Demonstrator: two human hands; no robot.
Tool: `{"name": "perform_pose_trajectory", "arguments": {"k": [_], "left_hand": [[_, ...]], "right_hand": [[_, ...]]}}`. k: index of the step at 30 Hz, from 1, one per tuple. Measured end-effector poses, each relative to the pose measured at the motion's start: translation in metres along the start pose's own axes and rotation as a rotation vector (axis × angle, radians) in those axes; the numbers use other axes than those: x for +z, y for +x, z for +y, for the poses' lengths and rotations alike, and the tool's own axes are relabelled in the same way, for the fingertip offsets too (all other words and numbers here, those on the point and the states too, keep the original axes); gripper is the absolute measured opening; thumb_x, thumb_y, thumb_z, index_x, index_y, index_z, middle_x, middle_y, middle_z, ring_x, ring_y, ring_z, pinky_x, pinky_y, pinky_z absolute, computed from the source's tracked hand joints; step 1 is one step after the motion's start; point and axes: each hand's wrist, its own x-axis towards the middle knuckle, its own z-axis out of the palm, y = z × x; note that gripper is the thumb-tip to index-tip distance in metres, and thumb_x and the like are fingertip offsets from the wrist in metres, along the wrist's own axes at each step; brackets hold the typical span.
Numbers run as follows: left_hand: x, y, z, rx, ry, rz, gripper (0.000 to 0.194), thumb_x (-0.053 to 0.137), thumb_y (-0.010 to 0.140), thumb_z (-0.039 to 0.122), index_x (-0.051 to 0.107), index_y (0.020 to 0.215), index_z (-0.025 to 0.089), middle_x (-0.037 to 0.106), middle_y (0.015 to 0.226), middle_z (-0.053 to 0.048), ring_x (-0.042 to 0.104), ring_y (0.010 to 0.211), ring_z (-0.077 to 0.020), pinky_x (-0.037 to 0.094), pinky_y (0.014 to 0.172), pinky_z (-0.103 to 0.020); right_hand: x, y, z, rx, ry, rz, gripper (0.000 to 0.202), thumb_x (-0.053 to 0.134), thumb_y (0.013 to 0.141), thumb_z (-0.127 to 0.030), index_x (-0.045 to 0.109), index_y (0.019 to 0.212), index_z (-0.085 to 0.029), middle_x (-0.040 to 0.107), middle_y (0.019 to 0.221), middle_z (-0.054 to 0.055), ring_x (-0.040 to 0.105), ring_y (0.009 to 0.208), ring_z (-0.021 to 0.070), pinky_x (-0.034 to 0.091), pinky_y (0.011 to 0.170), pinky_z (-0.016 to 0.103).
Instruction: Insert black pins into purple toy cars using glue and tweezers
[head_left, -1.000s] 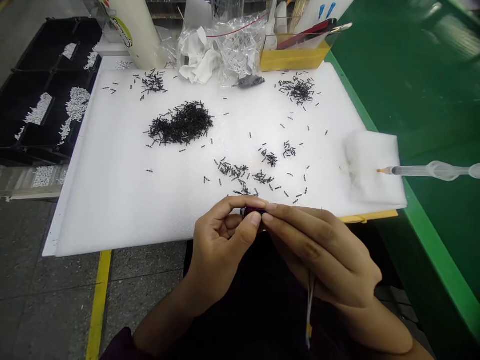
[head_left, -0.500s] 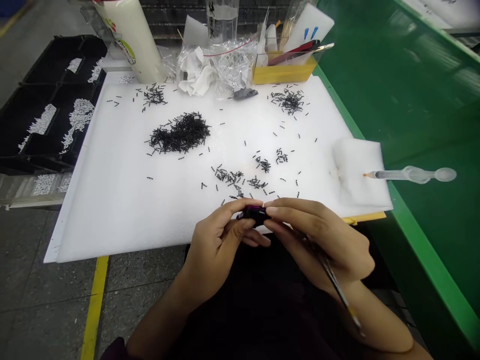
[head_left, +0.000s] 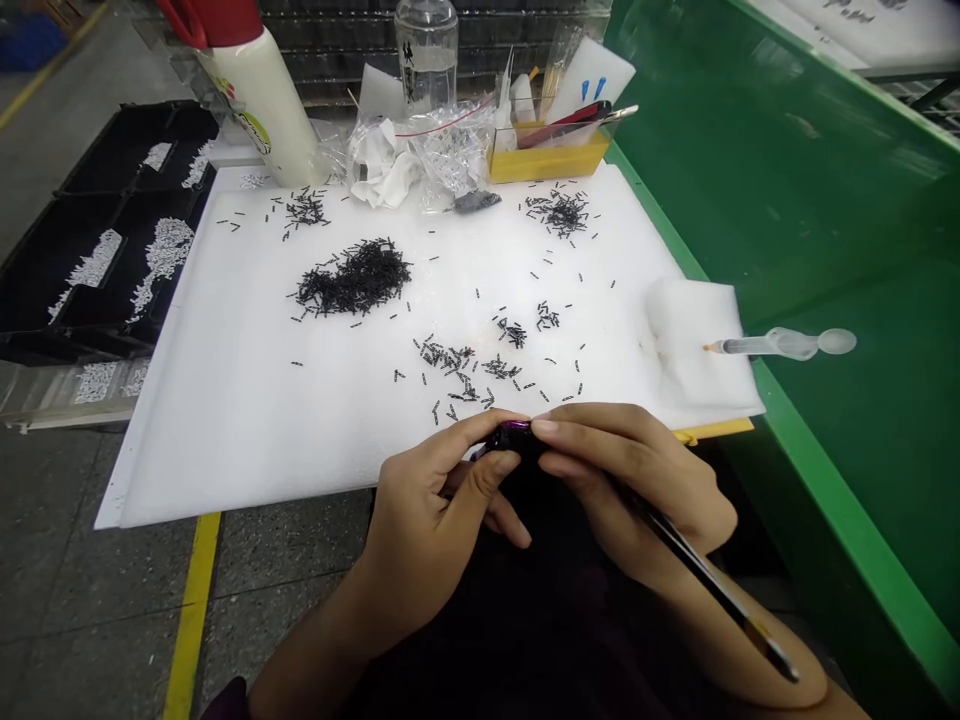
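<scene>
Dark Chinese characters (head_left: pixel 408 66) run down the clear jar (head_left: pixel 435 58) — the top one reads 快; the lettering on the white bottle (head_left: pixel 279 120) is illegible.

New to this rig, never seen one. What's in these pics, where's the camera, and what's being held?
No robot here: these are a person's two bare hands. The one view comes from a camera worn on the head, looking forward and down.

The left hand holds a small, dark, shiny piece with a purple glint. The right hand has fingertips at that piece and also holds a slender tool that slants back over the forearm.

On the white sheet lie heaps of tiny black parts. At its right, a syringe-like tube rests on a white pad. Black trays stand left.
</scene>
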Motion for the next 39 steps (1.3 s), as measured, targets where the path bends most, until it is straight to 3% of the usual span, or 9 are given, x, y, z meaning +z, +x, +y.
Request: {"name": "perform_pose_trajectory", "arguments": {"k": [4,10,17,26,30,33,36,39], "left_hand": [[0.001,-0.002,0.004,-0.036,0.003,-0.025,0.024,0.075,0.105,0.036,0.083,0.125,0.026,0.077,0.058,0.004,0.078,0.051,-0.0181,0.068,0.058,-0.024],[0.003,-0.006,0.005,-0.059,0.000,-0.012,0.028,0.075,0.105,0.039,0.082,0.128,0.025,0.075,0.054,0.005,0.077,0.049,-0.0184,0.068,0.058,-0.025],[0.003,-0.008,0.008,-0.161,0.017,-0.021,0.031,0.074,0.105,0.043,0.082,0.128,0.024,0.074,0.052,0.006,0.076,0.050,-0.0163,0.065,0.060,-0.023],[0.003,-0.010,0.007,-0.216,-0.017,0.002,0.034,0.076,0.103,0.045,0.082,0.129,0.024,0.072,0.049,0.005,0.071,0.044,-0.0156,0.059,0.054,-0.022],[0.001,-0.009,0.006,-0.226,-0.070,-0.049,0.035,0.075,0.104,0.048,0.081,0.129,0.025,0.072,0.050,0.004,0.072,0.045,-0.0149,0.060,0.056,-0.021],[-0.002,-0.009,0.005,-0.254,-0.146,-0.077,0.036,0.076,0.103,0.049,0.081,0.129,0.024,0.073,0.052,0.004,0.071,0.045,-0.0136,0.061,0.056,-0.020],[-0.002,-0.007,0.002,-0.263,-0.249,-0.116,0.035,0.078,0.102,0.048,0.080,0.124,0.022,0.077,0.063,0.003,0.071,0.045,-0.0114,0.058,0.054,-0.019],[0.001,-0.006,-0.002,-0.255,-0.347,-0.179,0.034,0.077,0.103,0.048,0.079,0.122,0.020,0.080,0.072,0.000,0.070,0.046,-0.0100,0.057,0.055,-0.019]], "right_hand": [[-0.004,-0.002,-0.003,0.036,0.015,0.016,0.048,0.080,0.092,-0.001,0.075,0.135,-0.021,0.082,0.116,0.006,0.080,0.098,0.0162,0.070,0.083,0.023],[-0.001,-0.006,-0.003,-0.046,-0.012,0.029,0.043,0.076,0.094,0.002,0.077,0.132,-0.016,0.080,0.114,0.007,0.078,0.099,0.0140,0.067,0.087,0.021],[-0.001,-0.006,-0.005,0.173,0.183,0.039,0.044,0.078,0.098,-0.009,0.076,0.136,-0.030,0.079,0.116,0.003,0.077,0.093,0.0127,0.066,0.080,0.022],[-0.001,-0.007,-0.006,0.154,0.156,-0.014,0.041,0.075,0.100,-0.010,0.078,0.135,-0.030,0.076,0.117,0.002,0.074,0.101,0.0098,0.062,0.086,0.018],[0.000,-0.011,-0.009,0.348,0.361,0.032,0.047,0.075,0.102,-0.015,0.072,0.142,-0.040,0.078,0.116,-0.003,0.072,0.088,0.0057,0.061,0.082,0.016],[-0.002,-0.014,-0.010,0.568,0.566,0.054,0.035,0.077,0.103,-0.026,0.075,0.134,-0.041,0.080,0.107,-0.005,0.070,0.078,0.0051,0.060,0.074,0.014],[-0.003,-0.015,-0.008,0.770,0.730,-0.081,0.026,0.086,0.095,-0.040,0.081,0.121,-0.037,0.077,0.088,-0.004,0.068,0.073,0.0066,0.057,0.069,0.013],[0.000,-0.015,-0.008,0.872,0.841,-0.263,0.038,0.090,0.086,-0.056,0.086,0.113,-0.029,0.075,0.081,-0.001,0.066,0.071,0.0107,0.058,0.067,0.019]]}}
